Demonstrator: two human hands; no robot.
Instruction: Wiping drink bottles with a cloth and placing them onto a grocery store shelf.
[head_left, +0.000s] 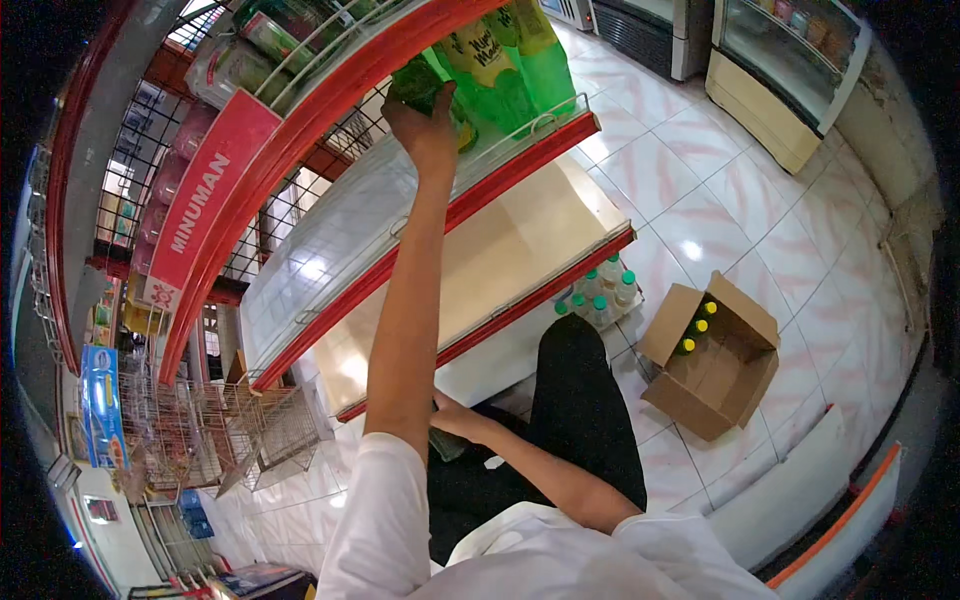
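My left hand (424, 124) reaches onto the upper shelf, its fingers round a dark green object (416, 82), possibly a cloth or a bottle; its far side is hidden. Just right of it stand large green plastic drink bottles (484, 82) with yellowish labels, behind the wire rail of the red-edged shelf (525, 154). Low down, beside my left forearm and over my dark-trousered legs, is my right hand (454, 418). A dark greyish-green thing (448, 444) lies at its fingers, partly covered by the left arm, so its grip is unclear.
An open cardboard box (724, 360) with several yellow-capped bottles (701, 325) stands on the tiled floor. Clear bottles with green caps (600, 304) stand below the lower shelf (525, 232). Wire baskets (225, 435) are at left. A display cooler (787, 82) stands at upper right.
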